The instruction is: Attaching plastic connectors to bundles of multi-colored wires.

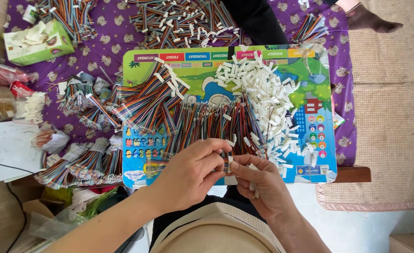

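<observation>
Our left hand (190,175) pinches a ribbon cable (226,164) at its end; its long axis runs 12 to 6. Our right hand (258,185) sits at 3 o'clock of it, fingers closed on a white connector (230,159) touching the cable tip. Both hover over the board's (305,93) near edge.

A low counter (352,174) of brown wood stands on a pale floor (357,227), draped with a purple animal-print cloth (113,37). To the right lies a woven beige mat (390,117) with pink edging. Soft daylight falls evenly across everything.
</observation>
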